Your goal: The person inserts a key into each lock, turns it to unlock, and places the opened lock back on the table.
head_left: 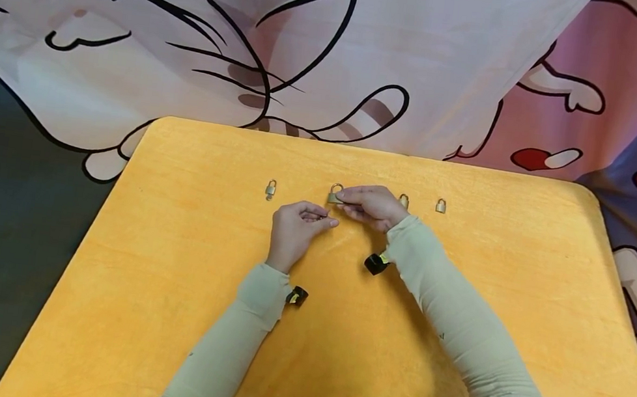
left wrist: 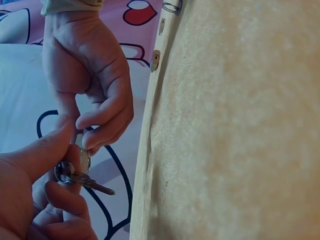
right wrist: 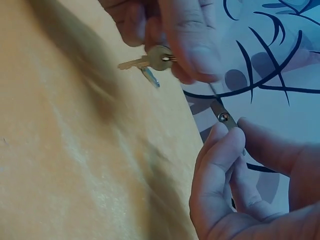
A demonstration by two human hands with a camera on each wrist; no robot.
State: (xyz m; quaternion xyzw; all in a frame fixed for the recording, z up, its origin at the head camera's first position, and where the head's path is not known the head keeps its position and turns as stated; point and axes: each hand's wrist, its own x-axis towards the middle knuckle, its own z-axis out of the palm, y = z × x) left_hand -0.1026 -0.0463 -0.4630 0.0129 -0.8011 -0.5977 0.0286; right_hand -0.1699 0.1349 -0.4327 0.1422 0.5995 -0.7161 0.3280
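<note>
My right hand (head_left: 375,206) pinches a small brass padlock (head_left: 333,197) by its body near the far side of the table, shackle pointing away. In the right wrist view the padlock's keyhole face (right wrist: 224,118) shows between thumb and fingers. Just left of and nearer than the lock, my left hand (head_left: 294,232) pinches a small bunch of keys (right wrist: 159,58) between thumb and fingers. Some keys (left wrist: 92,184) hang down from that grip in the left wrist view. The tips of my left thumb and fingers are close to the keyhole end; the part they cover is hidden.
Another padlock (head_left: 270,190) lies to the left on the yellow table (head_left: 164,312). To the right are two more, one padlock (head_left: 404,200) partly behind my right wrist and a second padlock (head_left: 441,206) beyond it. A cartoon-printed cloth (head_left: 429,54) hangs past the far edge.
</note>
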